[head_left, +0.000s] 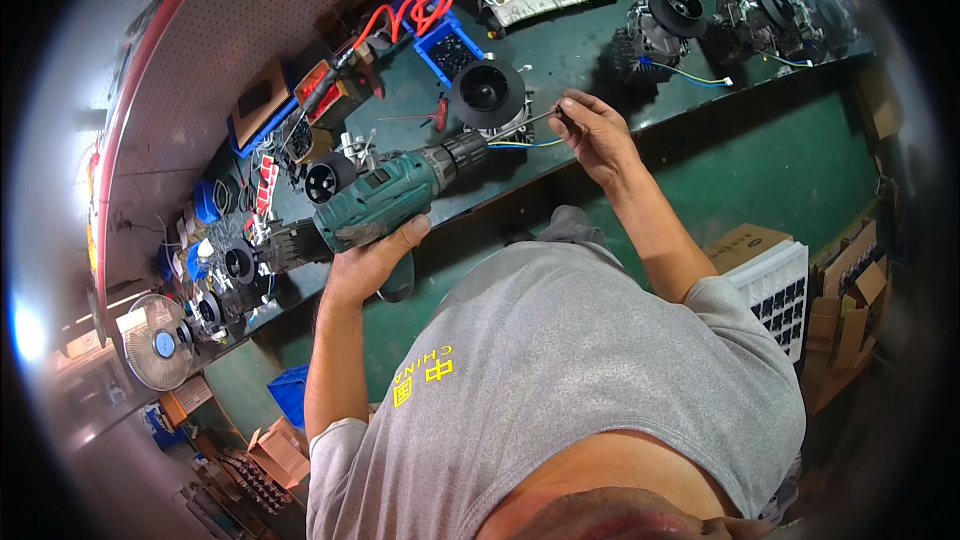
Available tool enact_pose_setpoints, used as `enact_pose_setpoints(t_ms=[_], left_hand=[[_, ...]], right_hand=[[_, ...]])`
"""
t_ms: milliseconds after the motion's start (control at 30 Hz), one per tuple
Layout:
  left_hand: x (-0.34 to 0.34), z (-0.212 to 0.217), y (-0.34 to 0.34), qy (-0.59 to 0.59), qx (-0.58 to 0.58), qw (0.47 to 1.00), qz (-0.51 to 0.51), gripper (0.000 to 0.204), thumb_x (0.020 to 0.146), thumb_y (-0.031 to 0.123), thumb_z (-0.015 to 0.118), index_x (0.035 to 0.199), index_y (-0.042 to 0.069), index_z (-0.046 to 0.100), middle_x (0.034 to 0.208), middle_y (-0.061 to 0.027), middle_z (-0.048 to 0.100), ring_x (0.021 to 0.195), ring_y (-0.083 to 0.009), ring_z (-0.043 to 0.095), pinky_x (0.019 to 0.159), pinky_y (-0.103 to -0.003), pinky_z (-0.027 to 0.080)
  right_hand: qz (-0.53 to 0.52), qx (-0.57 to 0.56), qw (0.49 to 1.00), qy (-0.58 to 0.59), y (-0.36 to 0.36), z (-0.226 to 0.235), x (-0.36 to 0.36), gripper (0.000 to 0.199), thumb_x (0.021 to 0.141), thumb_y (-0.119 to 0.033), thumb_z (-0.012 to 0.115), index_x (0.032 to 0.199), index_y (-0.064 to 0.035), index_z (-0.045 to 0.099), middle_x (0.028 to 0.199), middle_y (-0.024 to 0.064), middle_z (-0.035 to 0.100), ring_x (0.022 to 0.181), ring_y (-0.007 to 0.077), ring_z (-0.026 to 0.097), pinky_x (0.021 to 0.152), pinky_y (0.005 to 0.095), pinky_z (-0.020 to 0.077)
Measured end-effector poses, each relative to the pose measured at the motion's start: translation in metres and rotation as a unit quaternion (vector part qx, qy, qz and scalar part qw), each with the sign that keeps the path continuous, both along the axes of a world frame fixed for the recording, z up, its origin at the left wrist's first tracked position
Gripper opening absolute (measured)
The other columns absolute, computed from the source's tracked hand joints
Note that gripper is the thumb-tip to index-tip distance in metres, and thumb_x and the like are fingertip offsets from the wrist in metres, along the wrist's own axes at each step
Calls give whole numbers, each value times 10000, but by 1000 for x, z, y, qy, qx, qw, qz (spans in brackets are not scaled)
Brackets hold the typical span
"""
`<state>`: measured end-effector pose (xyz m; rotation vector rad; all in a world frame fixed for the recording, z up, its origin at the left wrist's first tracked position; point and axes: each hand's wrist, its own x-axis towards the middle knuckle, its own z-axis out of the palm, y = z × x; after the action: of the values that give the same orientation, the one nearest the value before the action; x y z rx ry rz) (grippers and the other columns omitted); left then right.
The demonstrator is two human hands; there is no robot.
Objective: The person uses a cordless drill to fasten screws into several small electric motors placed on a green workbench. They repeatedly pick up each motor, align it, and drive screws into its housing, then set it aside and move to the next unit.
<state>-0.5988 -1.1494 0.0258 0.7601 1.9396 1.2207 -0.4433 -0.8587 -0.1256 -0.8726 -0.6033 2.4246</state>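
Observation:
My left hand point(385, 248) is wrapped round the grip of a green cordless drill point(378, 202), which points right across the bench edge. A long thin driver bit point(525, 124) extends from its black chuck point(462, 152). At the far end of the bit, the thumb and fingers of my right hand point(598, 135) are pinched together; whatever small thing they hold is too hidden to name. Just beyond the bit stands a motor unit with a round black fan wheel point(487, 92) and yellow and blue wires.
More motor units point(655, 35) line the bench at the right, others at the left. A blue bin point(447, 50) of small dark parts, a red-handled hex key point(438, 115) and a coiled red air hose point(420, 10) lie behind. A fan point(157, 342) stands far left; cartons point(745, 245) sit right.

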Motion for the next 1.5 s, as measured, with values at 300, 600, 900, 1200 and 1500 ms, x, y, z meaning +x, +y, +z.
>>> enact_pose_setpoints(t_ms=[300,600,900,1200,1500], left_hand=[[1,-6,0,117,-6,991,-67,287,872,132,788,1137,53,712,1072,-28,695,968,-135,623,878,-302,510],[-19,10,16,153,5,981,-117,329,843,117,813,1139,28,698,1033,-67,718,924,-145,653,863,-312,526],[-32,55,69,305,-108,915,-240,315,814,220,807,1083,76,727,1018,-126,730,903,-285,688,831,-370,536],[-44,56,89,354,-108,884,-285,325,795,290,792,1063,125,715,962,-139,719,921,-361,676,811,-436,536],[-43,79,126,352,-191,848,-346,343,789,248,802,1096,125,712,979,-116,728,913,-326,688,817,-416,538]], right_hand=[[14,38,998,-53,0,-3,0,264,888,-25,732,1112,48,614,961,127,682,840,214,709,755,310,640],[160,292,932,-143,0,-23,-11,246,964,-138,634,1103,62,671,983,87,688,877,159,672,767,279,588],[248,420,856,-174,-18,-51,-11,406,878,-63,538,1261,-42,672,1124,68,537,890,144,587,693,279,568],[237,456,845,-151,-18,-63,-11,399,880,-102,552,1253,-24,671,1157,80,554,902,160,593,745,305,563],[212,460,851,-141,-19,-70,-13,363,867,-68,527,1171,33,699,1165,158,615,938,198,646,710,294,568]])
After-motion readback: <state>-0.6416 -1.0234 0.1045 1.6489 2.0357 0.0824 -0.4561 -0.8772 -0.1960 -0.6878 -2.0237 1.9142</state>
